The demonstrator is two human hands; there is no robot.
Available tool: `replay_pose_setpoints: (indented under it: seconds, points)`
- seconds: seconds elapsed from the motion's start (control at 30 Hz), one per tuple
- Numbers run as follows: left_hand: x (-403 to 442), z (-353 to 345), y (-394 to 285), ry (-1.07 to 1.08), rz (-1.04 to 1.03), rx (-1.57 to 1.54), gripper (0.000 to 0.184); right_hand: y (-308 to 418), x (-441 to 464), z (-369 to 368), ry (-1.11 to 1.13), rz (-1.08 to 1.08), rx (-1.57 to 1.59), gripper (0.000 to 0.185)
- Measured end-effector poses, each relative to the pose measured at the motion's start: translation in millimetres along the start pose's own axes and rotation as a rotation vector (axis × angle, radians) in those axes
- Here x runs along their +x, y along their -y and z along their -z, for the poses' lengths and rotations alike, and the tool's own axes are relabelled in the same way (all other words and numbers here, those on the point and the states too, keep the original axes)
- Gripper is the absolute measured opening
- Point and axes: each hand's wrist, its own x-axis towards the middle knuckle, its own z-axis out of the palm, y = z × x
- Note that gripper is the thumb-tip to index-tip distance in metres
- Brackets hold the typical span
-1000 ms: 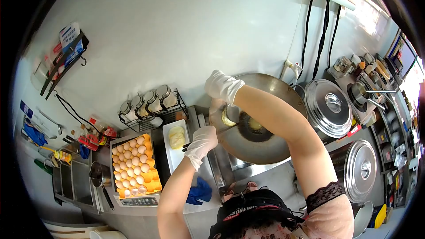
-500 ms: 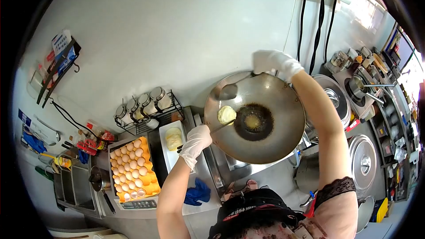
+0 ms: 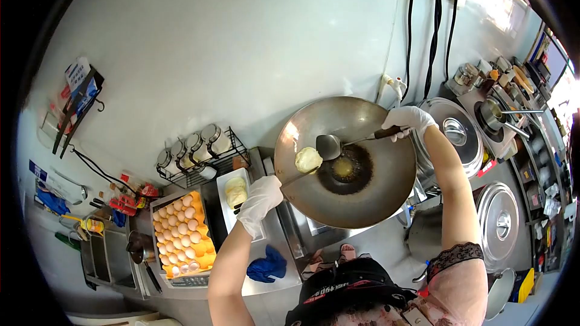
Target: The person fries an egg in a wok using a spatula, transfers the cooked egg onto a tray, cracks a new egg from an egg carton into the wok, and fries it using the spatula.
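Observation:
A large metal wok [image 3: 386, 187] has a dark, oily patch at its bottom. A round pale egg [image 3: 309, 160] rests on its left slope, between two tools. My gloved left hand [image 3: 261, 202] is closed round a thin dark utensil [image 3: 296, 178], whose far end reaches the egg's lower edge. From the right, my gloved right hand [image 3: 408, 122] grips the dark handle of a spatula [image 3: 329, 147], its metal blade beside the egg's right edge. A white tray [image 3: 243, 176] with pale yellow fried eggs [image 3: 235, 192] lies just beyond my left hand.
An orange carton [image 3: 206, 244] of eggs stands at the left. Behind it is a black rack [image 3: 238, 145] with lidded jars. A blue cloth [image 3: 266, 264] lies near the counter's front. Lidded pots [image 3: 453, 131] stand right of the wok; a sink [image 3: 115, 259] is far left.
My right hand has moved from the wok's left rim to its right side. The spatula has swung round to beside the egg. The left tool stays at the egg.

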Motion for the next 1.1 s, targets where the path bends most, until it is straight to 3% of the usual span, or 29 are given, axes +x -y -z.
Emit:
replay_pose_setpoints:
  seconds: [0.03, 0.23, 0.3, 0.4, 0.57, 0.7, 0.9, 0.97, 1.1]
  points:
    - [-5, 1, 0, -0.018, 0.0, -0.012, 0.029, -9, 4, -4, -0.051, 0.028, -0.056, 0.03]
    - [-67, 37, 19, -0.027, -0.11, -0.161, 0.029, -61, 4, -52, 0.143, -0.006, 0.218, 0.033]
    - [-95, 48, 26, -0.129, -0.076, -0.196, 0.028, -79, 9, -70, 0.233, 0.0, 0.332, 0.033]
    - [-123, 42, 51, -0.304, -0.134, -0.285, 0.028, -91, 1, -77, 0.212, 0.033, 0.269, 0.032]
    - [-151, 39, 64, -0.344, -0.107, -0.362, 0.028, -98, 2, -80, 0.237, 0.022, 0.285, 0.035]
    - [-165, 27, 73, -0.385, -0.079, -0.431, 0.029, -84, -3, -95, 0.193, 0.124, 0.383, 0.036]
    - [-194, -1, 104, -0.505, -0.051, -0.532, 0.032, -47, -58, -105, 0.041, 0.114, 0.353, 0.032]
    - [-212, -10, 114, -0.533, 0.116, -0.65, 0.031, -33, -76, -106, 0.022, 0.142, 0.281, 0.031]
    - [-239, -53, 146, -0.613, 0.24, -0.807, 0.03, 5, -119, -114, -0.001, 0.187, 0.18, 0.034]
